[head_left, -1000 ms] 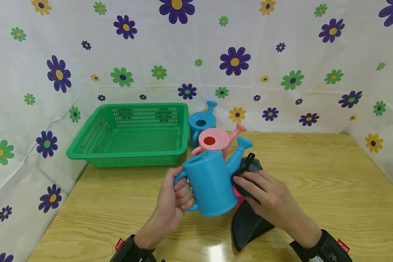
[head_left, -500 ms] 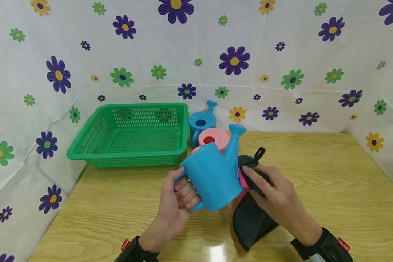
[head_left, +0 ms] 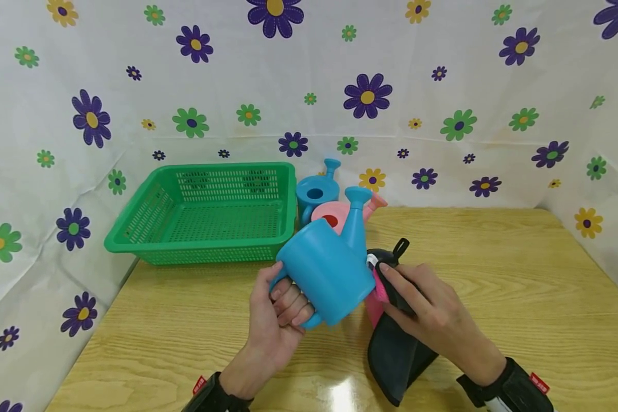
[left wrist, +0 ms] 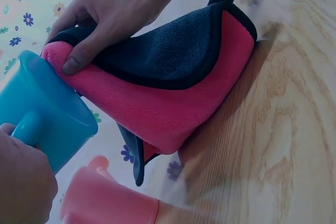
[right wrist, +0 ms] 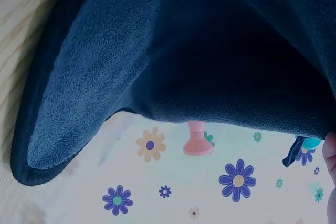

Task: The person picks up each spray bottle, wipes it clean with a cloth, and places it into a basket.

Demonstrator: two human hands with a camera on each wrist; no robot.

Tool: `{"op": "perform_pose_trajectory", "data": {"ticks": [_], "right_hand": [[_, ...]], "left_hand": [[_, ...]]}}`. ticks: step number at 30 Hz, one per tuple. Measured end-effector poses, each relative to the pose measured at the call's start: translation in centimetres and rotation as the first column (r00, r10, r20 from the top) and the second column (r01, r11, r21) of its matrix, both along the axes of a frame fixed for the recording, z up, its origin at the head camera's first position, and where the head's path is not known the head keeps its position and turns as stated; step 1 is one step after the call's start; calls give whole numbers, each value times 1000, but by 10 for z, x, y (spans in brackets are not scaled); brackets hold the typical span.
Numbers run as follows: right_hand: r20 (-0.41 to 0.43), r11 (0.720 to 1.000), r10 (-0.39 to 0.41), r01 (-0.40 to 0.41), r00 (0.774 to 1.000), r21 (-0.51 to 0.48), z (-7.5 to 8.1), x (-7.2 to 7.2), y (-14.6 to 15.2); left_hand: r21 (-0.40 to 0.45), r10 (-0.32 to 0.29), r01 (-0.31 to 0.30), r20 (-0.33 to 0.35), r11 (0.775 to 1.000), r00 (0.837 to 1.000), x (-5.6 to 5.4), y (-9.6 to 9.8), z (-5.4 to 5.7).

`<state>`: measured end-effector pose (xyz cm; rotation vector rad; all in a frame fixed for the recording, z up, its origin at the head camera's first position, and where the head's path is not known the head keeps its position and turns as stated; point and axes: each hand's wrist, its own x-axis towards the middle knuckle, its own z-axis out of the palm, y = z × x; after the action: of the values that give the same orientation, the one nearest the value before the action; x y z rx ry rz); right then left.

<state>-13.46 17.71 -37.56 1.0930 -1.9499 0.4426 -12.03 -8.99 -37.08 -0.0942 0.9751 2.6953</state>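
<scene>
My left hand (head_left: 278, 320) grips the handle of a blue watering can (head_left: 324, 269), holding it tilted above the table with its spout up and to the right. My right hand (head_left: 432, 315) pinches a cloth (head_left: 396, 349), dark grey on one side and pink on the other, with black edging and a hanging loop. In the left wrist view, the cloth's pink side (left wrist: 152, 114) meets the can's bottom edge, and the right thumb lies on it. Dark cloth folds (right wrist: 173, 51) fill most of the right wrist view, with only fingertips showing at its right edge.
Behind the held can, a pink watering can (head_left: 335, 212) stands on the wooden table (head_left: 520, 286), partly hidden. A second blue watering can (head_left: 316, 189) stands farther back, beside a green plastic basket (head_left: 201, 252) at left. A flower-print sheet (head_left: 268, 74) hangs behind.
The blue can has tipped so its spout swings upward and left and its top opening turns out of sight. The right hand has shifted slightly right with the cloth, which stays against the can.
</scene>
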Motion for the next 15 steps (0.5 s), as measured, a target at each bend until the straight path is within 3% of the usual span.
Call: {"op": "perform_pose_trajectory", "data": {"ticks": [6, 15], "right_hand": [[-43, 999, 41, -42, 998, -20, -1, -1, -2], [-72, 997, 68, -70, 995, -15, 2, -1, -2]], "left_hand": [[39, 8, -8, -1, 999, 1000, 2, 3, 0], [69, 24, -29, 72, 997, 997, 4, 6, -1]]}}
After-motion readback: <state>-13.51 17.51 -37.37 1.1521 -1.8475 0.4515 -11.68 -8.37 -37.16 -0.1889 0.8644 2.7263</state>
